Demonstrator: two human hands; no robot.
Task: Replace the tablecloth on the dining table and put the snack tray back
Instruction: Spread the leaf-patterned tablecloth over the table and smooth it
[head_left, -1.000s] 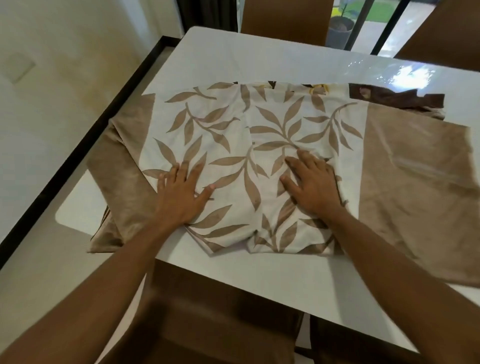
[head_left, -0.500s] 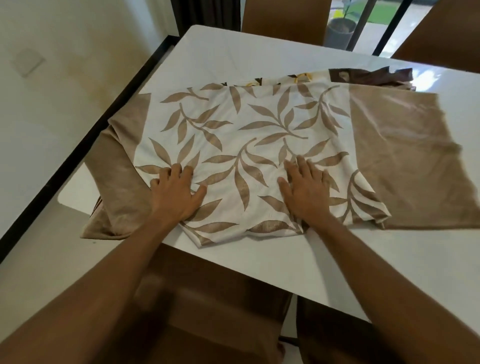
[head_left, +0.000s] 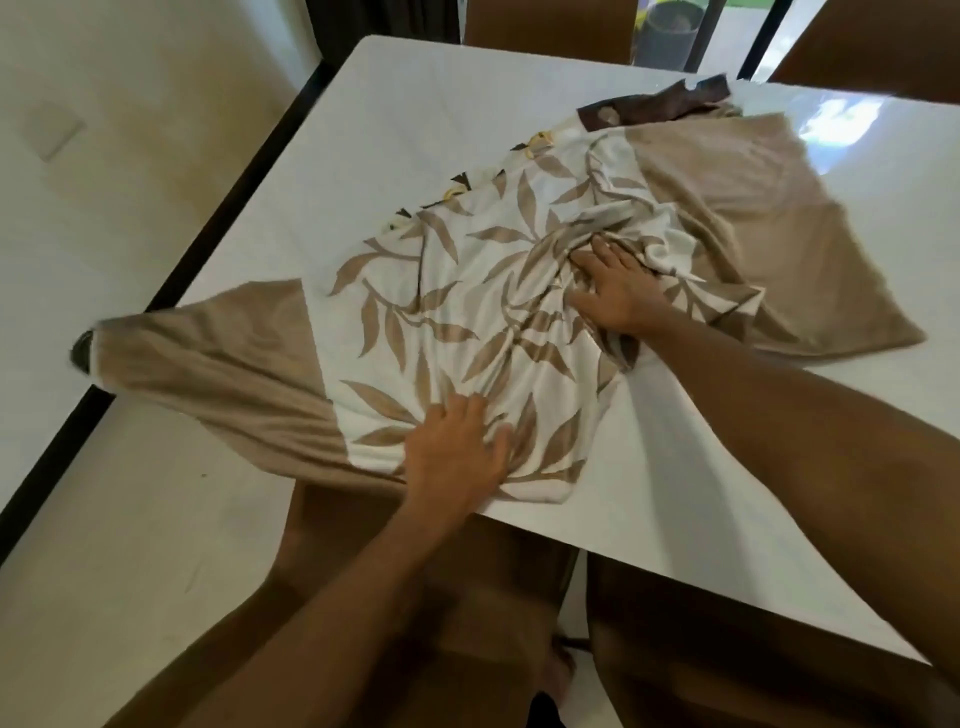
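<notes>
A leaf-patterned tablecloth with tan ends lies rumpled and skewed across a glossy white bench. 2 hands press on it: the left hand near the bench's front edge, the right hand at the cloth's bunched middle. Both lie palm down, fingers spread, gripping nothing. The cloth's left tan end overhangs the bench's side.

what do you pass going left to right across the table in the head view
tan left end of the tablecloth → left hand → right hand → tan right panel → bare shiny table
</notes>
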